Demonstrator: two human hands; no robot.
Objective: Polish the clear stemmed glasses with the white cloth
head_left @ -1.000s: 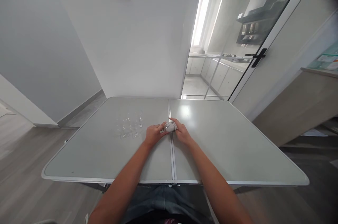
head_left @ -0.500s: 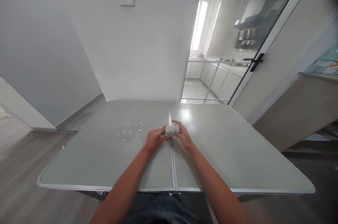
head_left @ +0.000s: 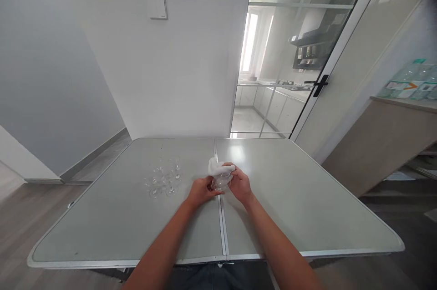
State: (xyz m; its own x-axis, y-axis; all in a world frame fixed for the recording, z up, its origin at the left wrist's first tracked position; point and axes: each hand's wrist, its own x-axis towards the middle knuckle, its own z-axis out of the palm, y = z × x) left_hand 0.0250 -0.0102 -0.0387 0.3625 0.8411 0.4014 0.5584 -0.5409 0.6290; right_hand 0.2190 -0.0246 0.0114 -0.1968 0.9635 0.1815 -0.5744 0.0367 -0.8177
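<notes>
Over the middle seam of a grey folding table (head_left: pixel 290 208), both my hands meet around a small clear glass (head_left: pixel 218 184). My left hand (head_left: pixel 201 191) is closed on the glass from the left side. My right hand (head_left: pixel 240 184) is closed on a white cloth (head_left: pixel 218 168) that sits bunched in and over the top of the glass. The glass is lifted a little off the tabletop. To the left of my hands, several small clear stemmed glasses (head_left: pixel 164 178) stand together on the table.
A white wall with a light switch (head_left: pixel 157 5) rises behind the table. A glass sliding door with a black handle (head_left: pixel 318 84) opens onto a kitchen at the right. A wooden counter (head_left: pixel 392 139) with bottles stands far right. Wood floor surrounds the table.
My hands have lifted the glass and cloth off the table and drawn them nearer to me. The cloth now stands up out of the glass. The camera has tilted down and shifted.
</notes>
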